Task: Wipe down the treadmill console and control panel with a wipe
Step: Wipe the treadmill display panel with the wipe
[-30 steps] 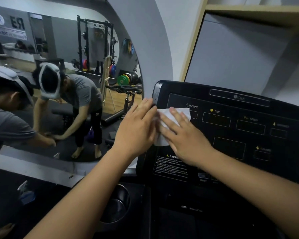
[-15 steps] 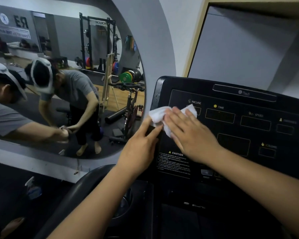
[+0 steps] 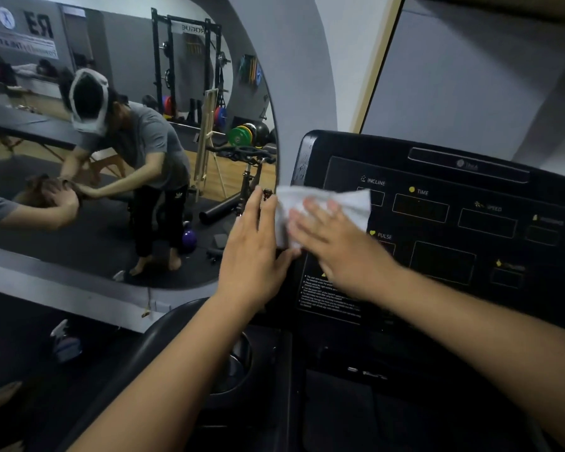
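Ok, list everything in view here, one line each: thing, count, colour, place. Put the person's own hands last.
treadmill console: one, black, right half, with yellow-outlined display windows labelled INCLINE, TIME, SPEED, PULSE
wipe: one, white, spread on the console's upper left, over the INCLINE window
warning label: one, white text on black, console's lower left
cup holder: one, dark, below the console's left edge
mirror: one, grey-framed, left wall, reflecting a gym
weight plates: a stack, green and yellow, in the reflection
squat rack: one, black, in the reflection
spray bottle: one, pale, blurred, floor at lower left
left hand: one, flat beside the wipe's left edge
right hand: one, pressing the wipe flat
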Action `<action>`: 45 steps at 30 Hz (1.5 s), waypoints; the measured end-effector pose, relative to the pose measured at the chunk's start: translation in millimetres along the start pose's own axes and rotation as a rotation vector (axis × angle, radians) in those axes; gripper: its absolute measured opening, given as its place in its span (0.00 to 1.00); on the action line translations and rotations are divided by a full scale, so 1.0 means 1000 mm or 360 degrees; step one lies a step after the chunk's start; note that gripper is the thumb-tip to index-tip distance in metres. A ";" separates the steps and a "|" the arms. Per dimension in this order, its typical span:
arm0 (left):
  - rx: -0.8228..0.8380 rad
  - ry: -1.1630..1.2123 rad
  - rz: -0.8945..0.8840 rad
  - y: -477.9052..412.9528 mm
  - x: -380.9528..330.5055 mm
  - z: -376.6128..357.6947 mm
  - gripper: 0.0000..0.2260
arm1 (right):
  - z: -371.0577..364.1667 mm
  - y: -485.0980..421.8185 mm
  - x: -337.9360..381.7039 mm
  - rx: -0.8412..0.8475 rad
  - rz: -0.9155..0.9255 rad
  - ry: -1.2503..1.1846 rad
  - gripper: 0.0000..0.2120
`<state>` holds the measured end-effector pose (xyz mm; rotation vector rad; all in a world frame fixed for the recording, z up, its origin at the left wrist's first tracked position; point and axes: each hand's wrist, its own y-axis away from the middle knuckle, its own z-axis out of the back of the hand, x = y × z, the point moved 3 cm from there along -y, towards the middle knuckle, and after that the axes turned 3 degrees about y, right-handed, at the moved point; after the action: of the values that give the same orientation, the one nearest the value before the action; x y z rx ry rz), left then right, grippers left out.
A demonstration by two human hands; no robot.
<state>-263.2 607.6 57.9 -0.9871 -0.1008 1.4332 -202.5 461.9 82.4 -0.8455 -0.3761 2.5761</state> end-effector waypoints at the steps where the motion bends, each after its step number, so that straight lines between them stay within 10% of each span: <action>1: 0.0000 0.0029 -0.0112 0.004 0.002 0.001 0.34 | -0.008 0.013 0.018 0.0067 0.0129 0.0051 0.28; 10: 0.0160 0.0319 -0.0211 0.030 0.017 -0.005 0.22 | 0.024 -0.023 -0.055 0.0157 -0.0510 0.0220 0.31; 17: 0.0118 0.0986 0.0325 0.025 0.015 0.004 0.16 | -0.013 0.036 0.032 0.0402 0.0207 0.0209 0.32; 23: 0.0169 0.1161 0.0405 0.025 0.012 0.001 0.23 | 0.025 -0.036 -0.050 0.0243 -0.0481 0.0297 0.34; 30: 0.0106 0.0996 0.0399 0.029 0.021 0.010 0.19 | -0.021 0.041 0.060 0.0403 0.0341 0.0154 0.31; 37: 0.0112 0.0957 0.0263 0.024 0.007 0.013 0.18 | 0.022 -0.039 -0.050 0.0263 -0.0466 0.0349 0.35; 45: 0.0047 0.0859 0.0232 0.021 0.007 0.009 0.19 | -0.012 0.044 0.039 0.0403 0.0240 0.0210 0.34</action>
<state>-283.9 614.5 47.5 -1.3444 0.3937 1.2474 -236.3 441.6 37.1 -0.9741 0.0543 2.6119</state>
